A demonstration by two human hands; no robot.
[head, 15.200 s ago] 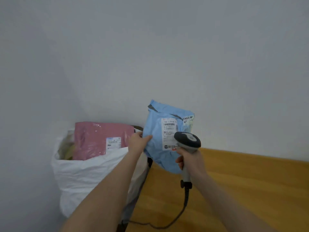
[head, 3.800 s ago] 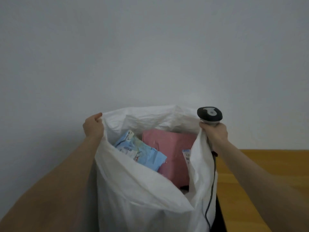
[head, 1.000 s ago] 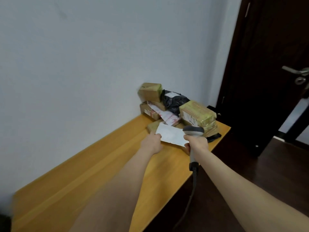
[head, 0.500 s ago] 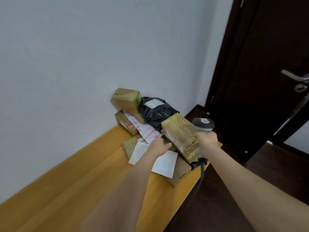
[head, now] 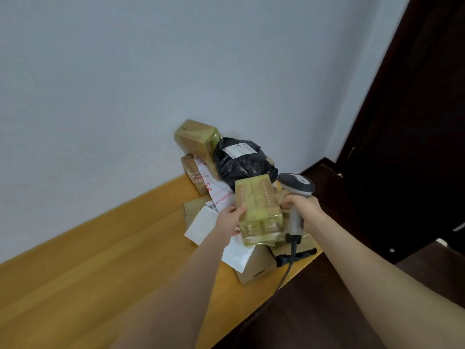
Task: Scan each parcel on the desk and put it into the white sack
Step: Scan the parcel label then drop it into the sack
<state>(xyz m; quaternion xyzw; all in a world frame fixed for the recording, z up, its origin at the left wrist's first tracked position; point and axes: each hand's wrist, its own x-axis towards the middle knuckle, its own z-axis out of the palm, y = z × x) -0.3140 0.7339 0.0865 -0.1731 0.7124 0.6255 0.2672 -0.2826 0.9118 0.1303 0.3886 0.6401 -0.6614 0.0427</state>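
A pile of parcels sits at the far right end of the wooden desk (head: 100,260). My left hand (head: 230,219) grips the left side of a tape-wrapped cardboard box (head: 259,210) on top of the pile. My right hand (head: 303,210) holds the grey barcode scanner (head: 297,188) by its handle, its knuckles against the box's right side. A white flat mailer (head: 203,226) lies under the box. Behind are a black bag parcel (head: 241,162) with a label, a small brown box (head: 196,138) on top, and a red-and-white mailer (head: 214,190). The white sack is out of view.
A plain wall stands behind the desk. A dark door (head: 415,122) and dark floor (head: 314,311) lie to the right. The scanner cable (head: 286,270) hangs over the desk's right edge. More brown boxes (head: 256,268) lie under the pile.
My left hand has moved off the white mailer onto the taped box. The box now stands tilted between both hands, and my right hand with the scanner has come against it.
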